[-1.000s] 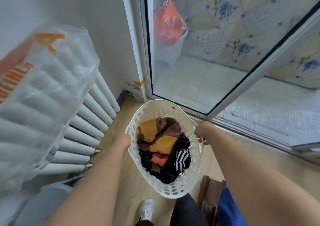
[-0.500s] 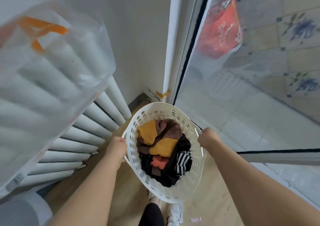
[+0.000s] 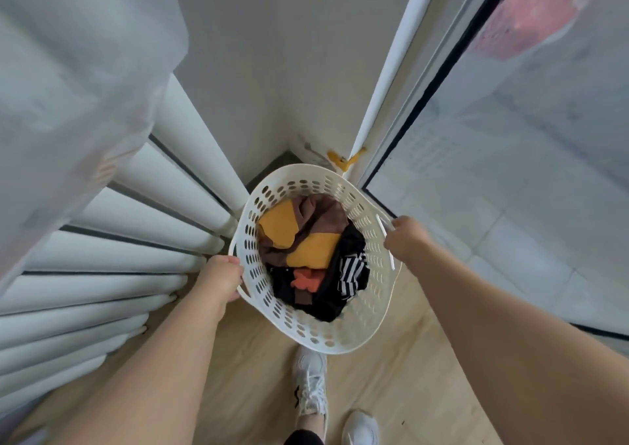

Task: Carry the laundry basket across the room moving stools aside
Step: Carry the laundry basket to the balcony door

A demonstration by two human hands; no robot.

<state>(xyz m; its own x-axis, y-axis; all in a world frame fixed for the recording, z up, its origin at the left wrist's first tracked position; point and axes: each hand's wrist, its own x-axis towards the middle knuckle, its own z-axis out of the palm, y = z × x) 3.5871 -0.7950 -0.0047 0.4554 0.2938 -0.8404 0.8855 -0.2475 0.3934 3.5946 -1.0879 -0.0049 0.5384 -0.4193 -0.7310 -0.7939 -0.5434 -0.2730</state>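
A white perforated laundry basket (image 3: 360, 322) hangs in front of me above the wooden floor, close to the room's corner. It holds yellow, brown, black, striped and orange clothes (image 3: 306, 240). My left hand (image 3: 221, 277) grips the basket's left rim. My right hand (image 3: 405, 238) grips its right rim handle. No stool is in view.
A white column radiator (image 3: 143, 226) runs along the left wall, with a translucent plastic cover (image 3: 68, 87) draped over its top. A glass sliding door (image 3: 510, 172) stands on the right, its white frame (image 3: 384, 80) at the corner. My white shoes (image 3: 311, 383) are on the wooden floor below.
I have stepped closer to the corner with the basket held in both hands. The radiator and door frame now loom nearer, and the stool seen at lower right earlier has left the view.
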